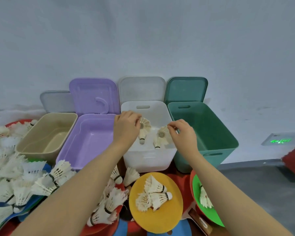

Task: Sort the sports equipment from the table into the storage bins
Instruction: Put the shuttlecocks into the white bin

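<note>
Four open bins stand in a row: beige bin, purple bin, white bin, green bin. Both hands are over the white bin. My left hand pinches the feather rim of a white shuttlecock that hangs cork down. My right hand pinches the rim of a second shuttlecock, also cork down. Several more shuttlecocks are heaped on the table at the left and centre. Three shuttlecocks lie on a yellow paddle.
A green paddle with one shuttlecock lies at the right, red and blue paddles under the heap. Bin lids lean on the wall behind: grey, purple, white, green. Grey floor lies to the right.
</note>
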A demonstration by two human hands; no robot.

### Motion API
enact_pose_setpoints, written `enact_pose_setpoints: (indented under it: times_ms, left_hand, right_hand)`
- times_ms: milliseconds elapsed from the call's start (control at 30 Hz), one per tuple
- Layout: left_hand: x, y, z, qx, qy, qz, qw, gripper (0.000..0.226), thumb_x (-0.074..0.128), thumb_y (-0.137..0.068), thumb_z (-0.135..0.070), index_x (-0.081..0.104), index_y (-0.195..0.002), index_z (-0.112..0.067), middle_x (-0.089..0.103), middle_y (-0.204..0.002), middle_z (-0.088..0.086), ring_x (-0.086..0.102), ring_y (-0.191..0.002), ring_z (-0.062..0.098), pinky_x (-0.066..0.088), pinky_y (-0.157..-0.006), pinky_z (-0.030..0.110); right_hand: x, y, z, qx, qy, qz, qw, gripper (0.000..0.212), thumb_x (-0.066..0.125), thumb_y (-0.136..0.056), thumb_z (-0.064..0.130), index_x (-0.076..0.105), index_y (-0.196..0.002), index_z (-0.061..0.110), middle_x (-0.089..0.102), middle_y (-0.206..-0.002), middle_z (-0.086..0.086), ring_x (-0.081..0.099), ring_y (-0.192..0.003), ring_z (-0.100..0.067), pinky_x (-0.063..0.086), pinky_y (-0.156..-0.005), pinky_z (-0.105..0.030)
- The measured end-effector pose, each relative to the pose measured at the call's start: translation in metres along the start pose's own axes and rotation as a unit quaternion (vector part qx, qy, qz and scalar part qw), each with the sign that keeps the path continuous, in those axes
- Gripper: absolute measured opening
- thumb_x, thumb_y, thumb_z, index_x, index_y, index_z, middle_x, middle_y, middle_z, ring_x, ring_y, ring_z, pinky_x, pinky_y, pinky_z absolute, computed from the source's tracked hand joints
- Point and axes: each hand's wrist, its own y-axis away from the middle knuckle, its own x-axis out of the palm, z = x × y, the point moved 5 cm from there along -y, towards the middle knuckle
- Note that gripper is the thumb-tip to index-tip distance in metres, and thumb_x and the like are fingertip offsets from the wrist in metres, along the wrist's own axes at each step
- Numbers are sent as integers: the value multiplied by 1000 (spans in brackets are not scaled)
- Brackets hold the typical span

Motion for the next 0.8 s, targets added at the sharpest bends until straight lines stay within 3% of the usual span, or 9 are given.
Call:
enact_pose_setpoints:
  times_ms: [100,300,433,500,567,667,733,800]
  left_hand:
    - [16,3,9,-29,-51,113,992,31,60,-84,-17,63,-114,-8,63,-111,11,53,-105,33,29,-86,39]
    - [14,47,-5,91,-63,145,983,31,58,-73,-23,67,-100,-12,66,-96,5,62,-88,28,26,-77,33]
    - [15,87,-14,100,-22,174,979,34,46,-79,-30,67,-102,-17,65,-101,0,60,-96,23,37,-83,37]
    - [22,110,-14,88,-5,213,973,35,46,-81,-32,66,-104,-16,64,-105,0,57,-101,22,33,-87,37]
    - [30,134,-12,77,-9,246,966,40,40,-81,-38,68,-100,-16,64,-101,-1,57,-99,22,25,-85,31]
    - [39,167,-11,58,-6,292,955,47,33,-81,-44,67,-102,-18,63,-102,-3,53,-102,21,22,-86,31]
    - [42,186,-11,59,-12,314,947,47,31,-81,-44,67,-98,-19,62,-100,-5,53,-101,20,27,-90,34]
    - [44,203,-16,81,-39,333,939,39,35,-82,-43,67,-85,-21,62,-90,-7,56,-92,18,37,-87,37]
  right_hand:
    - [15,-1,-10,29,24,50,998,17,60,-89,22,68,-101,14,65,-98,0,57,-88,-20,45,-79,-34]
    - [9,41,-6,-12,-3,64,998,13,61,-88,17,69,-97,13,66,-92,0,56,-86,-17,43,-78,-32]
    - [8,81,-12,-29,-7,100,995,15,60,-87,22,68,-97,16,65,-88,5,54,-83,-11,41,-74,-24]
    - [15,99,-21,-7,-2,138,990,15,62,-86,21,68,-100,18,63,-88,8,54,-82,-11,43,-73,-27]
    - [25,116,-30,8,7,196,980,22,63,-85,19,67,-107,20,63,-96,7,54,-86,-13,44,-76,-31]
    - [49,137,-36,-9,55,309,950,39,56,-89,27,54,-128,29,54,-124,5,49,-106,-22,38,-91,-37]
    - [64,147,-38,-29,102,364,925,45,50,-93,34,41,-137,35,43,-136,4,41,-116,-24,33,-97,-37]
    - [75,153,-37,-51,127,386,912,44,48,-93,35,40,-137,36,38,-139,3,38,-118,-25,31,-97,-36]
